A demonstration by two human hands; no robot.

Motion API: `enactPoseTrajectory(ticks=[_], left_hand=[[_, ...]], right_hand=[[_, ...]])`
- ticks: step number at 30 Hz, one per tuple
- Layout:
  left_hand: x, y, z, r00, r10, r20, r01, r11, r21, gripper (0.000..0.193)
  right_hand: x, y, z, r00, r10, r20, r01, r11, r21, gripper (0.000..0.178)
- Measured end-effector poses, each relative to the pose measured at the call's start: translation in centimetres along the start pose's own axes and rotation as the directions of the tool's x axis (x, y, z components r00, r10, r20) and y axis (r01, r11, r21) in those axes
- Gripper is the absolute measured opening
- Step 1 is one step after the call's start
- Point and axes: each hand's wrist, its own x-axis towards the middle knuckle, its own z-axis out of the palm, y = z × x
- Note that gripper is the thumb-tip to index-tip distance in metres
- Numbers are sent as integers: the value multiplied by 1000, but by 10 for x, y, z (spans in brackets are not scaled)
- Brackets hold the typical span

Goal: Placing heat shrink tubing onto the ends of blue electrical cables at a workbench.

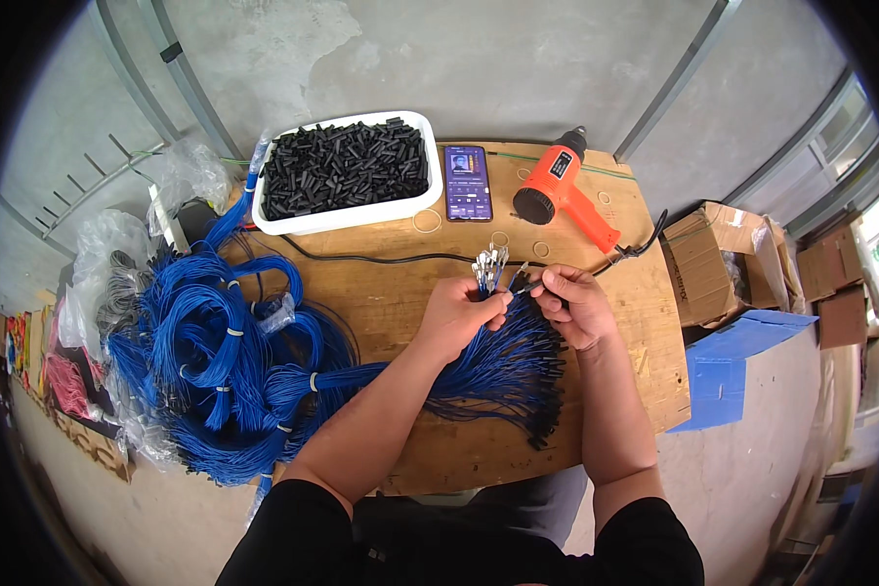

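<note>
Black sleeves (288,537) nearest, silver wire tips held up beyond

Both bare forearms ran from the sleeves out over the wooden worktop (640,313). The left grip (459,317) was closed around a bunch of blue wires (493,366), whose silver tips (489,264) stood up above the thumb. The right grip (574,301) was narrow, pinching a slim dark piece (534,286) just beside that bunch. It looked like one of the black tubes (347,168), though the fingers hid too much to be certain, and whether it touched a wire could not be told.

Judging by this, the step in hand was fitting a tube over a single wire end. Beneath the grips the wires fanned out across the worktop, with many black ends (545,400) along their right side, so a good number were probably covered already. The next move seemed to call for a steady left hold, one tip set apart from its neighbours, and a straight push from the right so that the tip would not bend.

Loose tubes filled a white tray (347,219) at the back, near a phone (468,186) and an orange heat gun (560,186). Coiled blue bundles (188,293) lay heaped to the left.
</note>
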Motion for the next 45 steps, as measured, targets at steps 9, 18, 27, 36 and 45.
enactPoseTrajectory(ticks=[9,18,27,36,45], left_hand=[[0,0,1,1000,6,5,-6,1000,6,12],[-1,2,3,1000,8,0,-8,1000,-7,11],[0,2,2,1000,-8,13,8,1000,-6,9],[-1,0,2,1000,-11,13,11,1000,-16,10],[3,-11,-3,968,231,-99,-154,859,488,9]], right_hand=[[-1,4,4,1000,15,18,-14,997,-70,17],[-2,2,7,1000,22,14,-21,998,-62,16],[-3,0,6,997,60,43,-60,998,1,16],[-3,0,8,998,59,16,-58,997,-45,15],[-6,5,16,935,-337,-110,301,919,-254,18]])
